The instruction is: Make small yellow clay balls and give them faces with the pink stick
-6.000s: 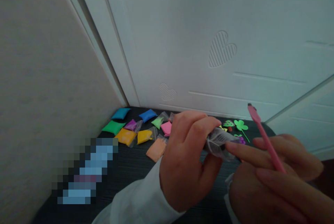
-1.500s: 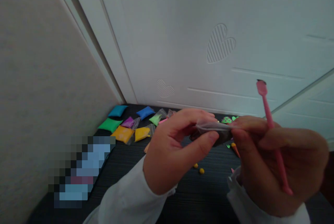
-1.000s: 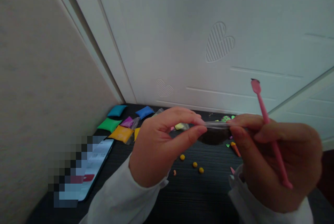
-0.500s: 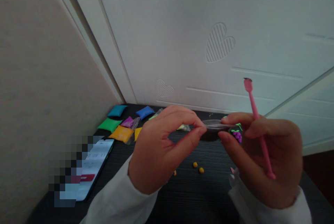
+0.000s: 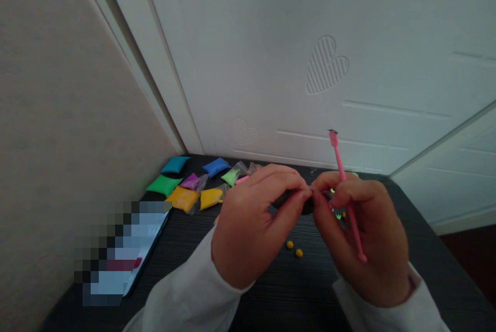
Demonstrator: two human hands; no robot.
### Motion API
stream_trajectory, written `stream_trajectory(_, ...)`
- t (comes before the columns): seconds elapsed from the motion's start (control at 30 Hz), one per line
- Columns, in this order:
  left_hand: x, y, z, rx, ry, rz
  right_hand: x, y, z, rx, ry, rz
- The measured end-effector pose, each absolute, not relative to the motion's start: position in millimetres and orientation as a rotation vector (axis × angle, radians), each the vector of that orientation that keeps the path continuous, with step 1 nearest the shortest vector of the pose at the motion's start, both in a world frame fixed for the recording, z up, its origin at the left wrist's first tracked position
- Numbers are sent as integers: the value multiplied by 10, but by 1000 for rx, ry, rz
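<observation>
My left hand (image 5: 259, 218) is closed in a pinch on a small dark plastic packet (image 5: 290, 203), which hangs partly hidden behind its fingers. Thumb and forefinger of my right hand (image 5: 364, 228) press together at the packet's edge, touching the left fingertips. Lodged across the same right hand is a slim pink modelling tool (image 5: 340, 164), slanting upright, with a dark smear on its flat top end. Below the hands, two small yellow balls (image 5: 294, 249) lie on the black table (image 5: 279, 301).
Bright soft packets are grouped at the back left: teal (image 5: 174, 164), green (image 5: 164, 185), orange (image 5: 182, 199), blue (image 5: 216, 167) and yellow (image 5: 211, 198) among them. A phone (image 5: 145, 241), partly pixelated, lies at the left. Behind the table stands a white panel (image 5: 271, 63) with embossed hearts.
My right hand has moved left with the pink tool, and its fingertips now meet those of my left hand. The left hand has shifted slightly right. The dark packet has moved left.
</observation>
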State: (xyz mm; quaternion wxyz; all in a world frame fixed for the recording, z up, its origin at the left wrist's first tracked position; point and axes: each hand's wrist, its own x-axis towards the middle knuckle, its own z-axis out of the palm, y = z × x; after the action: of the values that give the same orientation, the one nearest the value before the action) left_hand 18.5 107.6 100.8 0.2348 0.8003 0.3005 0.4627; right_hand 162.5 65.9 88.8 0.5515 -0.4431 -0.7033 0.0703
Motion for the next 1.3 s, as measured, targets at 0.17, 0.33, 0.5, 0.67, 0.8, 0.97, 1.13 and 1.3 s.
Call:
stream_trajectory(0.17, 195, 1120, 994, 2151, 824, 1246, 1613, 679, 876, -1034, -1601, 206)
stream_trajectory(0.33, 157, 1183, 986, 2056, 772, 1246, 1684, 681, 896, -1087, -1575, 258)
stream_trajectory(0.5, 124, 1188, 998, 2029, 784, 1252, 1794, 676, 931, -1161, -1629, 321)
stream_trajectory(0.67, 132, 1173, 999, 2072, 817, 1190, 1809, 682, 937, -1188, -1784, 204)
stream_trajectory(0.8, 140, 1174, 1002, 2078, 878, 1159, 1809, 692, 922, -1228, -1868, 110)
stream_trajectory(0.97, 161, 1176, 1027, 2105, 921, 1119, 1814, 692, 917, -1269, -1927, 104)
stream_trajectory(1.13, 134, 1146, 1050, 2086, 979, 1058, 1800, 695, 910, -1238, -1963, 198)
stream_trajectory(1.3, -42, 1059, 936, 1968, 1055, 1020, 1647, 721, 835, -1187, -2060, 291)
